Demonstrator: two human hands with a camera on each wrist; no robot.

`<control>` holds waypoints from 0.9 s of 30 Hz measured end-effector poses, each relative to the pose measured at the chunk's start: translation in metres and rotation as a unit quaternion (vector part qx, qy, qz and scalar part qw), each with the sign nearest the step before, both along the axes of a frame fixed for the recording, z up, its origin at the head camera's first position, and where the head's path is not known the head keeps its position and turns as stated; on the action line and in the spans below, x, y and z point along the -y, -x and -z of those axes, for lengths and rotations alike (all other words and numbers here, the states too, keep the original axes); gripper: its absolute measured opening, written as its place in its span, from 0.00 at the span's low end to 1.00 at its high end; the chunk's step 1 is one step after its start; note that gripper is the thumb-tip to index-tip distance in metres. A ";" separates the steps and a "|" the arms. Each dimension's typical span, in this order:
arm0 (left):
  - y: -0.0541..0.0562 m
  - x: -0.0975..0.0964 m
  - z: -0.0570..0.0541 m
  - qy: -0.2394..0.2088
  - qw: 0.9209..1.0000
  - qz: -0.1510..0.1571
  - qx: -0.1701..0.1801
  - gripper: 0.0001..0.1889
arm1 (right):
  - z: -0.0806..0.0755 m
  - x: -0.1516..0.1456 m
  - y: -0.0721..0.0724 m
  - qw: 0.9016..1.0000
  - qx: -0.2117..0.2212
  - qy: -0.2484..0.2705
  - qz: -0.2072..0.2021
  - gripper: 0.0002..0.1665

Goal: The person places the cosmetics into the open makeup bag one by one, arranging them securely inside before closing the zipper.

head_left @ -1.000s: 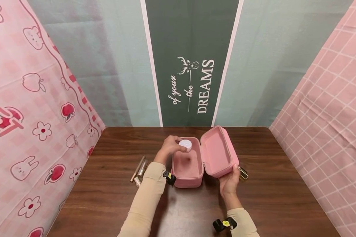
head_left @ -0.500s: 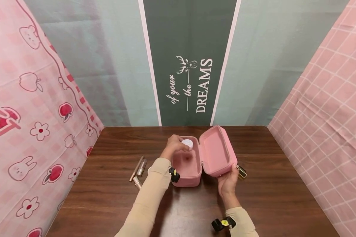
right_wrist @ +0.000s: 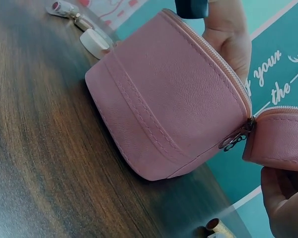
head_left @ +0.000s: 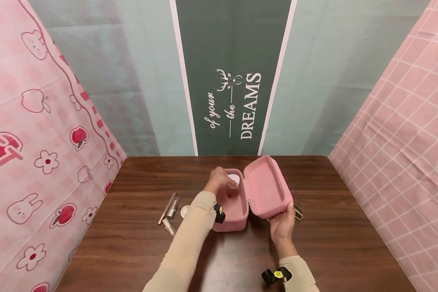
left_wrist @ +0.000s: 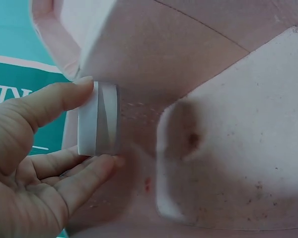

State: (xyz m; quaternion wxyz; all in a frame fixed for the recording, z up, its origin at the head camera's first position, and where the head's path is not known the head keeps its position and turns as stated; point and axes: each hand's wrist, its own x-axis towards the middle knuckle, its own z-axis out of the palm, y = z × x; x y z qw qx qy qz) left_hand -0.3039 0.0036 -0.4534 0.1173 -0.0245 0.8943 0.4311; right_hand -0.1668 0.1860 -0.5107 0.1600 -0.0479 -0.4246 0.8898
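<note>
The person's left hand [head_left: 220, 179], near the middle of the head view, pinches a white round container [head_left: 234, 179] between thumb and fingertips, the grip about as wide as the container itself. It is within the mouth of a pink case [head_left: 230, 225] — how deep it sits I can't judge from here, and the hand covers part of it.

The right hand [head_left: 282, 225], lower right of centre, holds the corner of the case's tipped-back lid [head_left: 265, 186]; most of its fingers are hidden by the lid, and the right wrist view cuts the hand off at the edge.

Just right of the lid, a black-and-gold tube [head_left: 298, 213] shows only in part. Left of centre on the worktop [head_left: 131, 251] lie a slim pencil-like stick [head_left: 166, 209] and a small tube [head_left: 173, 207]; below these, another tube [head_left: 169, 228] runs to the left sleeve [head_left: 190, 239] — as does a pale disc [head_left: 185, 211], partly covered.
</note>
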 end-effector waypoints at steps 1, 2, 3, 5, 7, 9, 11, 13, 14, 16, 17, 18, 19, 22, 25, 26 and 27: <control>0.000 -0.001 0.000 0.002 1.000 -0.003 0.006 0.21 | 0.001 -0.001 0.000 1.000 -0.001 -0.002 -0.001 0.30; 0.001 -0.002 0.001 0.007 1.000 -0.006 0.009 0.23 | 0.001 -0.001 0.000 1.000 0.000 -0.006 0.001 0.30; 0.001 -0.002 0.002 0.009 1.000 -0.010 0.013 0.24 | 0.004 -0.002 0.001 1.000 -0.003 -0.009 -0.001 0.31; 0.002 -0.003 0.002 0.023 1.000 -0.010 0.011 0.27 | 0.011 -0.005 0.004 1.000 -0.008 -0.014 -0.004 0.32; 0.003 -0.003 0.004 0.043 0.999 -0.004 0.006 0.27 | 0.010 -0.004 0.004 1.000 -0.001 -0.008 -0.001 0.32; 0.004 -0.004 0.005 0.054 0.999 0.007 0.004 0.25 | 0.008 -0.003 0.004 1.000 0.006 -0.002 0.002 0.31; 0.005 -0.004 0.007 0.058 0.998 0.022 0.004 0.25 | -0.001 0.001 0.001 1.000 0.019 0.008 0.009 0.30; 0.006 -0.004 0.009 0.054 0.998 0.033 0.006 0.25 | -0.002 0.001 0.000 1.000 0.014 0.005 0.008 0.29; 0.007 -0.004 0.010 0.049 0.998 0.036 0.009 0.26 | -0.001 0.001 0.000 1.000 0.008 0.001 0.006 0.29; 0.008 -0.004 0.012 0.043 0.998 0.040 0.013 0.27 | 0.002 0.000 0.000 1.000 -0.006 -0.005 0.001 0.29; 0.008 -0.003 0.012 0.045 0.998 0.041 0.013 0.27 | 0.003 0.000 0.001 1.000 -0.013 -0.009 -0.001 0.29; 0.008 -0.003 0.012 0.042 0.998 0.040 0.016 0.27 | 0.004 -0.001 0.001 1.000 -0.020 -0.013 -0.002 0.29; 0.008 -0.003 0.012 0.040 0.998 0.040 0.019 0.27 | 0.005 -0.002 0.001 1.000 -0.026 -0.016 -0.004 0.29; 0.008 -0.003 0.012 0.043 0.998 0.044 0.026 0.27 | 0.005 -0.002 0.001 0.999 -0.029 -0.018 -0.006 0.30; 0.008 -0.002 0.011 0.043 0.997 0.049 0.029 0.25 | 0.002 0.000 0.000 1.000 -0.015 -0.010 -0.003 0.29; 0.007 -0.002 0.010 0.043 0.997 0.050 0.030 0.25 | 0.001 0.001 0.000 1.000 -0.009 -0.006 -0.001 0.30; 0.007 -0.001 0.010 0.042 0.997 0.052 0.030 0.24 | 0.001 0.001 0.000 1.000 -0.004 -0.005 0.001 0.30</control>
